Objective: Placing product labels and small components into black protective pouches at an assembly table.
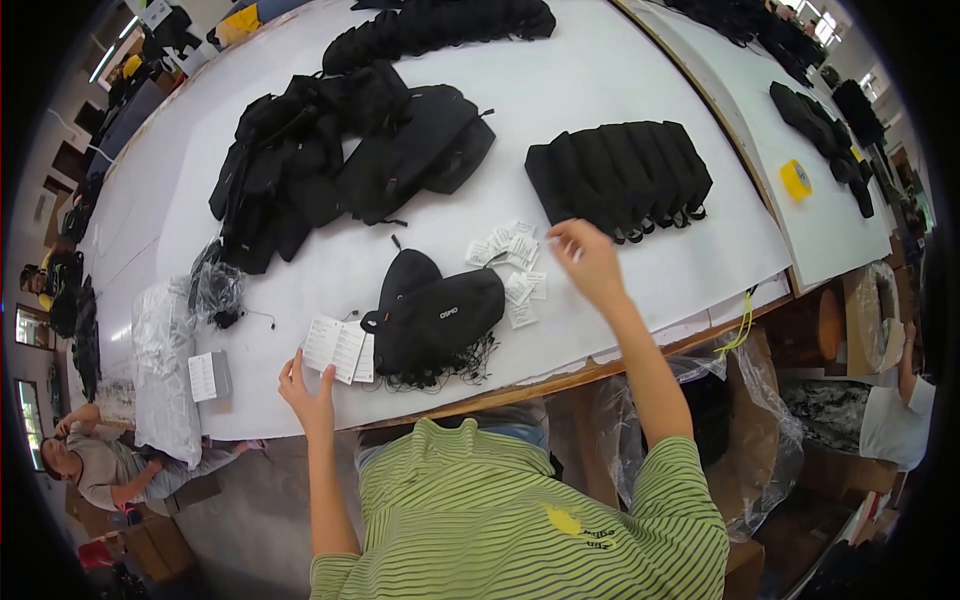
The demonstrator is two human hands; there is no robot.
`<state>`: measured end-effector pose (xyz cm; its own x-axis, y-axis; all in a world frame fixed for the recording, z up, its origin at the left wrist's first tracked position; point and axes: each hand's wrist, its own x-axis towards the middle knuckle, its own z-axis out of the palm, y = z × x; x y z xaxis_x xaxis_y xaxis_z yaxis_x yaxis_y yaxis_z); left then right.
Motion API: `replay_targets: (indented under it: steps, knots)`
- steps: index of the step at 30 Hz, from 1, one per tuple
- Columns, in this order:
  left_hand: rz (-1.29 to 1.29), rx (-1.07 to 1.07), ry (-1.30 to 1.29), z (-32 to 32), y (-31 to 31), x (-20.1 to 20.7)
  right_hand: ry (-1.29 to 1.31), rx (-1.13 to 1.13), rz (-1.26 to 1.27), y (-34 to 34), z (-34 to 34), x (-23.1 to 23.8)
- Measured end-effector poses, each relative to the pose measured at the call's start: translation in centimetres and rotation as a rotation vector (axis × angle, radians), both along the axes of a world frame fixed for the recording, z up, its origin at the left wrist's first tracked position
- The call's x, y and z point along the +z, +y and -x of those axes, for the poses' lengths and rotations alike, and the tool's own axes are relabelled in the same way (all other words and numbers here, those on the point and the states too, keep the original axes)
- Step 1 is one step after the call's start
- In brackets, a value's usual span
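Observation:
My left hand [311, 394] is at the table's near edge, its thumb over the lower edge of some white printed cards [336, 346] and its fingers along their left side. Right beside the cards lies a small black fabric pouch [440, 312] with a zip pull at the top and a tangle of black cords at its near side. My right hand [590, 262] hovers past the small white printed packets [519, 289], fingertips pinched together. Whatever is in that pinch is too small to make out. The packets lie scattered between the pouch and this hand.
Black pouches stand in a neat row [620, 175] at the right, beyond a loose heap of black pouches [300, 150]. A stack of cards [209, 377] and a clear plastic bundle [165, 360] lie at the left. A yellow tape roll [796, 180] sits on the neighbouring table. Other people are nearby.

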<state>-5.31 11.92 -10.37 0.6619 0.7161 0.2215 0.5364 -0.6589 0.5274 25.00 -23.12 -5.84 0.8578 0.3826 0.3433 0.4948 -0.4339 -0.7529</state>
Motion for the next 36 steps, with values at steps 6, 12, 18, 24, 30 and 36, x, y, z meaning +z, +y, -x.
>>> replay_targets:
  steps: [6, 12, 18, 24, 30, 36]
  knots:
    - [-0.218, 0.001, -0.115, -0.5, -0.5, 1.7, 0.147, 0.204, 0.122, 5.2, 6.7, -0.1]
    - [0.281, 0.059, -0.208, 0.4, 2.2, 0.2, 0.148, 0.053, 0.165, 4.4, 12.5, 1.6]
    - [0.647, -0.033, -0.585, 0.2, 1.7, 1.7, 0.131, 0.036, 0.306, 3.4, 14.8, -1.4]
    - [0.736, 0.038, -0.658, 0.8, 1.9, 2.7, 0.030, 0.127, 0.353, 3.8, 13.6, -3.0]
    - [0.815, 0.073, -0.664, 2.0, 1.9, 2.7, 0.166, 0.097, 0.245, 3.1, 11.8, 1.4]
    - [1.026, 0.069, -0.720, 2.6, 1.6, 2.6, 0.516, 0.285, -0.524, 5.1, 11.9, 6.7]
